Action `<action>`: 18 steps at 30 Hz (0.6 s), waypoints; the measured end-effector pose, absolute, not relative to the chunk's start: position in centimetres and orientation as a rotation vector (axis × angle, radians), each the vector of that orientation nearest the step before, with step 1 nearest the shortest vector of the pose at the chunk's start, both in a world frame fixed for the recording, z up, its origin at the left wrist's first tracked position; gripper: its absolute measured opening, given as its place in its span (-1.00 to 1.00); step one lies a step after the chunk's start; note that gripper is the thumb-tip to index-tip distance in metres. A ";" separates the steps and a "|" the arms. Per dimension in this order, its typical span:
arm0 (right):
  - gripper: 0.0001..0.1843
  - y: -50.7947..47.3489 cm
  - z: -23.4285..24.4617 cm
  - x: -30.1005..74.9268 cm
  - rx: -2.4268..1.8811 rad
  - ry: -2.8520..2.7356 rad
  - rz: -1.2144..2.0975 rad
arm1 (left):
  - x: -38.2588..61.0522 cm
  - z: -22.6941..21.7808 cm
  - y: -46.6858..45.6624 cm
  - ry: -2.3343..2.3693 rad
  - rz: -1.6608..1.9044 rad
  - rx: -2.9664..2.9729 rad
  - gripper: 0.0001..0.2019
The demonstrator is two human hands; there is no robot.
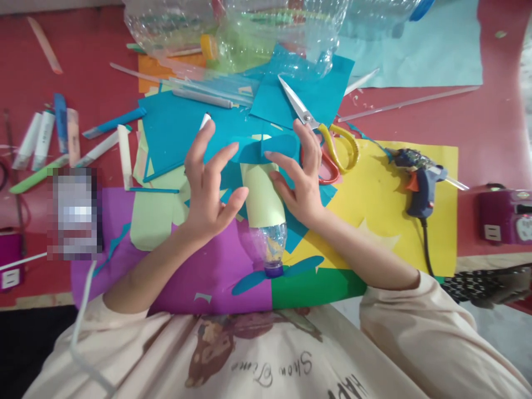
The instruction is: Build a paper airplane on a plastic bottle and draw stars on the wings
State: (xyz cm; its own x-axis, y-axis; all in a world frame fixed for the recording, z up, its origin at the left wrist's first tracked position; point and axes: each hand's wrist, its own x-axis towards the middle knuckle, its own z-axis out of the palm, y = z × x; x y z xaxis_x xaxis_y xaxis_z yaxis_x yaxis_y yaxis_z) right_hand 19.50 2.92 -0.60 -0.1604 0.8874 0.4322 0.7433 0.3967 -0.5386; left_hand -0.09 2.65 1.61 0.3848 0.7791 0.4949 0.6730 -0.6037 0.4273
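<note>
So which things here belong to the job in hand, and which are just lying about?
Seemingly in the job, around the left hand and right hand:
small clear bottle
pale green paper wrap
blue paper piece at its far end
blue paper ovals by its purple cap

Lying about:
scissors and glue gun, possibly tools for it
markers
large clear bottles

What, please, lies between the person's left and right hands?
In the head view, a bottle wrapped in pale green paper lies between them, with blue paper at its far end.
</note>
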 end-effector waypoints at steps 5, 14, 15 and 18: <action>-0.64 3.1 -0.9 19.7 -1.446 -2.011 0.347 | 0.6 0.0 3.6 1.237 1.015 2.517 -0.45; -0.58 3.2 -1.4 19.8 -1.435 -2.048 0.196 | -0.3 -0.7 3.9 1.227 0.846 2.524 -0.40; -0.57 3.2 -1.5 19.8 -1.441 -2.053 0.190 | -0.4 -0.8 3.9 1.213 0.856 2.540 -0.39; -0.62 3.2 -1.5 19.8 -1.424 -2.034 0.184 | -0.3 -1.1 3.9 1.189 0.916 2.592 -0.41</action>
State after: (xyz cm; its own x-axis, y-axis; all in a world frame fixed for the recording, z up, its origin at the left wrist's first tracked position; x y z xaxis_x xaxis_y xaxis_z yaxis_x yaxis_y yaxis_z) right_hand 19.81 3.15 -1.52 -0.2077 0.8837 0.4195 0.7940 0.4027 -0.4553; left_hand -0.34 3.89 -1.11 0.5002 0.7282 0.4686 0.6389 -0.6756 0.3679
